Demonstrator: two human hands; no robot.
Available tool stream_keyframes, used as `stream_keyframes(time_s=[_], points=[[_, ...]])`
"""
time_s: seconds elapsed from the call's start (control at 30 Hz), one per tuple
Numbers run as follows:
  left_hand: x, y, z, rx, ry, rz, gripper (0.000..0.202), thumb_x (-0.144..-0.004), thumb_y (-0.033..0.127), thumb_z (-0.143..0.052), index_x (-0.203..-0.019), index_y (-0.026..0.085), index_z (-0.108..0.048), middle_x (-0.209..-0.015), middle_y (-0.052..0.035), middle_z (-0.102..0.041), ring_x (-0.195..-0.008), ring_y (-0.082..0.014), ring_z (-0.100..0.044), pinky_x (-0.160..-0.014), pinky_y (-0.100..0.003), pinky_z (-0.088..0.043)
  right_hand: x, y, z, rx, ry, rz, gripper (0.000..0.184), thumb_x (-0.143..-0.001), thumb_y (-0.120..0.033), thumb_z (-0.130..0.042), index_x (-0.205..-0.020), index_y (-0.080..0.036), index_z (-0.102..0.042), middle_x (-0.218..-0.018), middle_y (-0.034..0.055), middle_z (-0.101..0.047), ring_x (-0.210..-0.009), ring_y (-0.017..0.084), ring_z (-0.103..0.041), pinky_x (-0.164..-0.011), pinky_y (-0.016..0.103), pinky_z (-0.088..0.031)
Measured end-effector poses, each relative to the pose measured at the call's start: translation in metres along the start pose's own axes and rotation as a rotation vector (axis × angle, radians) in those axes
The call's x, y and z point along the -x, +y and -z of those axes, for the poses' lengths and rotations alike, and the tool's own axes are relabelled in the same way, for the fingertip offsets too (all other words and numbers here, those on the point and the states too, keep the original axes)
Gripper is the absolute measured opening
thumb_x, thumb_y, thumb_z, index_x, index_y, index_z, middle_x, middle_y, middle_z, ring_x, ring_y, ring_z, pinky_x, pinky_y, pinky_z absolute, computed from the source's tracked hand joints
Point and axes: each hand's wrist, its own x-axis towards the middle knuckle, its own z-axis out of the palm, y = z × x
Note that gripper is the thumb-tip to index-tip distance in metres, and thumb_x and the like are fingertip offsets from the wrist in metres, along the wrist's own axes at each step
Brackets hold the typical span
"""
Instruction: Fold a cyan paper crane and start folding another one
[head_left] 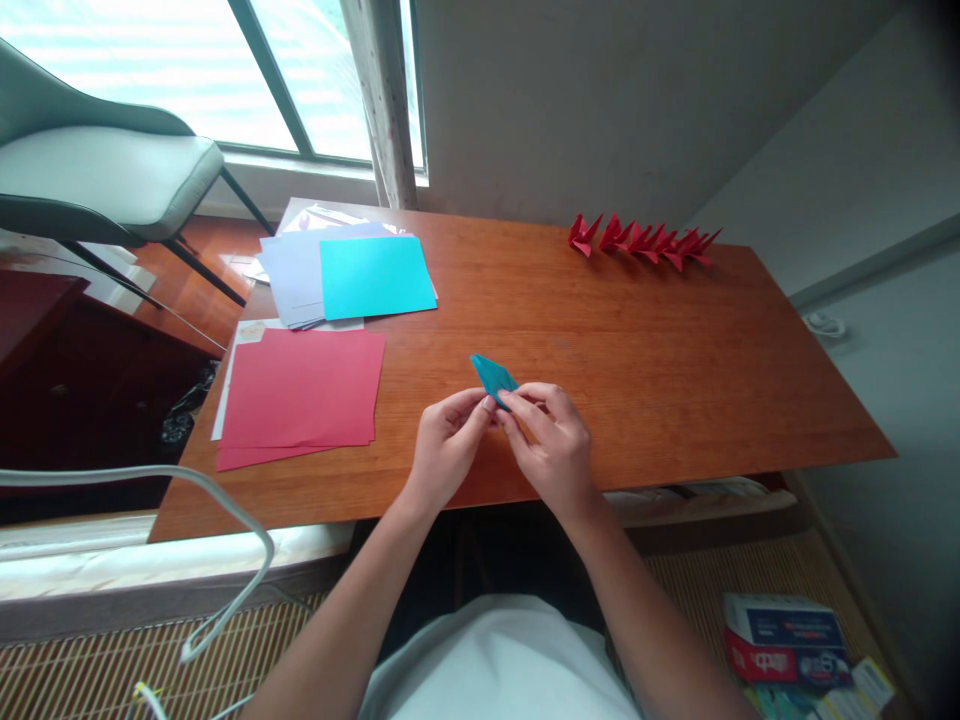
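Observation:
A small folded teal paper piece (493,377) is held just above the wooden table (600,340), near its front edge. My left hand (446,450) pinches its near end from the left. My right hand (551,440) pinches the same end from the right, fingers closed on the paper. The pointed far tip of the paper sticks out past my fingers toward the back left.
A stack of red paper sheets (300,395) lies at the left, with a cyan sheet (375,275) on pale sheets behind it. Several red folded paper cranes (645,240) line the back edge. A grey chair (105,170) stands at the window. Boxes (787,640) lie on the floor, right.

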Motion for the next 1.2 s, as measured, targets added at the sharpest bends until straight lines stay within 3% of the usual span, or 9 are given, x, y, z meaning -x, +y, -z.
stream_keyframes(time_s=[0.23,0.33,0.7,0.87,1.1,1.2], points=[[0.001,0.003,-0.001,-0.043,0.014,-0.027,0.022,-0.085,0.036,-0.076,-0.091,0.015,-0.079,-0.084,-0.0054,-0.079,-0.078,-0.0186,-0.073,-0.072,-0.025,-0.057,-0.010,0.003,0.009,-0.420,-0.082,-0.299,0.014,-0.089,-0.021,-0.073,-0.102,-0.026,-0.076,-0.092,0.0022,-0.065,-0.077,0.014,-0.064,-0.069,0.030,-0.057],[0.001,0.004,-0.002,-0.059,-0.010,-0.051,0.021,-0.086,0.036,-0.075,-0.091,0.016,-0.079,-0.084,-0.0053,-0.079,-0.077,-0.0178,-0.073,-0.071,-0.024,-0.057,-0.011,0.008,0.012,-0.601,-0.140,-0.429,0.013,-0.086,-0.025,-0.076,-0.099,-0.026,-0.077,-0.095,0.0029,-0.067,-0.081,0.016,-0.066,-0.072,0.031,-0.058],[0.001,-0.002,-0.001,-0.065,-0.033,-0.046,0.022,-0.087,0.037,-0.075,-0.092,0.016,-0.077,-0.084,-0.0049,-0.077,-0.077,-0.0170,-0.071,-0.072,-0.025,-0.057,-0.009,0.013,0.014,-0.725,-0.176,-0.539,0.014,-0.086,-0.027,-0.076,-0.100,-0.025,-0.077,-0.100,0.0033,-0.071,-0.090,0.018,-0.070,-0.079,0.031,-0.060],[0.001,-0.005,-0.001,-0.064,-0.037,-0.054,0.021,-0.086,0.036,-0.076,-0.093,0.017,-0.077,-0.085,-0.0051,-0.077,-0.077,-0.0168,-0.071,-0.073,-0.025,-0.056,-0.010,0.012,0.017,-0.615,-0.157,-0.485,0.012,-0.091,-0.027,-0.070,-0.101,-0.024,-0.076,-0.101,0.0046,-0.074,-0.093,0.019,-0.071,-0.079,0.031,-0.060],[0.001,-0.012,0.000,-0.224,-0.023,-0.141,0.021,-0.090,0.035,-0.070,-0.097,0.017,-0.077,-0.086,-0.0071,-0.076,-0.075,-0.0187,-0.070,-0.072,-0.029,-0.057,-0.013,0.004,0.018,-0.143,-0.103,-0.193,0.016,-0.095,-0.017,-0.058,-0.103,-0.022,-0.071,-0.096,0.0061,-0.074,-0.086,0.019,-0.069,-0.078,0.033,-0.057],[0.001,-0.014,0.000,-0.320,-0.015,-0.215,0.019,-0.092,0.033,-0.067,-0.099,0.018,-0.077,-0.088,-0.0076,-0.075,-0.076,-0.0186,-0.069,-0.070,-0.028,-0.056,-0.012,0.004,0.017,-0.090,-0.113,-0.140,0.011,-0.096,-0.019,-0.060,-0.101,-0.021,-0.069,-0.092,0.0057,-0.072,-0.082,0.019,-0.068,-0.076,0.032,-0.056]])
